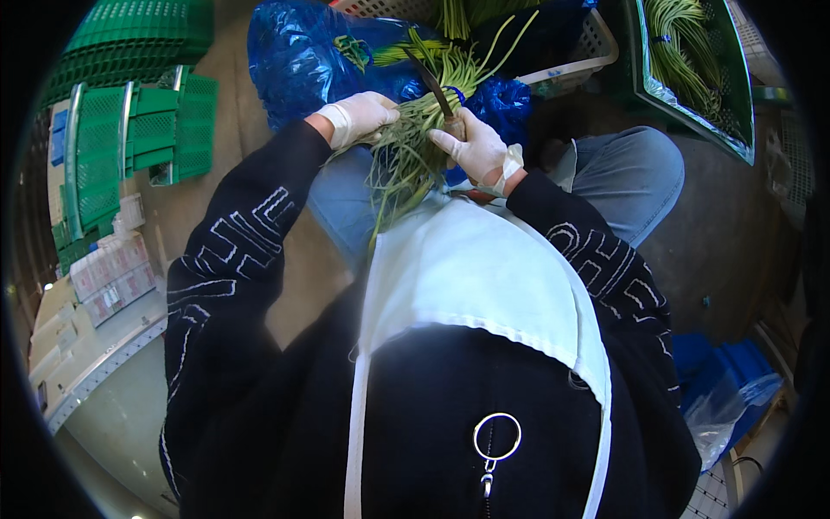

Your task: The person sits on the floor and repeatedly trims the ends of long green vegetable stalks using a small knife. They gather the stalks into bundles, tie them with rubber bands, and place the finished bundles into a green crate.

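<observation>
My left hand (363, 118), in a white glove, grips the thin drooping tips of a bundle of garlic scapes (415, 117). A blue tie (458, 95) binds the bundle near its thicker stems, which point away from me. In my gloved right hand (478, 149) is the handle of a knife, its dark narrow blade (433, 83) angled up and left across the bundle. Loose thin tips hang down over the top of my white apron (480, 259). Beneath and beyond the bundle, more scapes (395, 53) lie on a blue plastic bag (292, 58).
A white perforated basket (606, 48) stands behind the blue bag. To the right, a green crate (742, 123) holds tied scapes (687, 58). Green crates (97, 156) are stacked at left, near packaged cartons (117, 276) on a table. Blue plastic containers (726, 370) sit at lower right.
</observation>
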{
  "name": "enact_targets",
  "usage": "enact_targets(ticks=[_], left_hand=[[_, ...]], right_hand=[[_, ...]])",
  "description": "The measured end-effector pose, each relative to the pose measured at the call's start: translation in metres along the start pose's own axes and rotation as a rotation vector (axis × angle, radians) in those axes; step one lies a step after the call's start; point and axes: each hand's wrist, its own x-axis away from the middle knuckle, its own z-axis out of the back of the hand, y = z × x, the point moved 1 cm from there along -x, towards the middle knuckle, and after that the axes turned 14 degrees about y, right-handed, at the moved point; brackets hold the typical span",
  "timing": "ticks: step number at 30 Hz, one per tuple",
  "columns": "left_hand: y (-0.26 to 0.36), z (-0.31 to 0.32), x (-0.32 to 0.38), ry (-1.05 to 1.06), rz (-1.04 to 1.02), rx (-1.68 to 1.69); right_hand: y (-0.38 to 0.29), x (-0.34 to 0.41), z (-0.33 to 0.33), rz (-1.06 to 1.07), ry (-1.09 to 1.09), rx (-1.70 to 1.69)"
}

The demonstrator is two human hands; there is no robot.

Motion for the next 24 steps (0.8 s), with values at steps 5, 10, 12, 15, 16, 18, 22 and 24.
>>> enact_targets(ticks=[5,10,12,15,16,18,22,24], left_hand=[[0.006,-0.011,0.003,-0.01,-0.01,-0.229],[0.007,-0.034,-0.002,0.066,-0.099,-0.447],[0.004,-0.038,-0.003,0.091,-0.279,-0.568],[-0.001,-0.034,-0.002,0.105,-0.336,-0.654],[-0.001,-0.031,-0.001,0.115,-0.319,-0.682],[-0.001,-0.025,0.004,0.115,-0.308,-0.76],[0.0,-0.013,0.025,0.104,-0.321,-0.778],[-0.002,-0.008,0.037,0.084,-0.271,-0.7]], right_hand=[[0.026,0.006,-0.001,-0.025,-0.039,-0.197],[0.024,0.011,0.0,-0.159,-0.028,-0.263],[0.019,0.014,0.003,-0.245,-0.013,-0.325],[0.012,0.019,0.006,-0.393,-0.037,-0.257],[0.009,0.023,0.006,-0.332,-0.026,-0.34],[0.005,0.027,0.004,-0.338,-0.048,-0.34],[0.0,0.03,0.0,-0.301,-0.065,-0.19],[-0.002,0.031,-0.001,-0.289,-0.085,-0.132]])
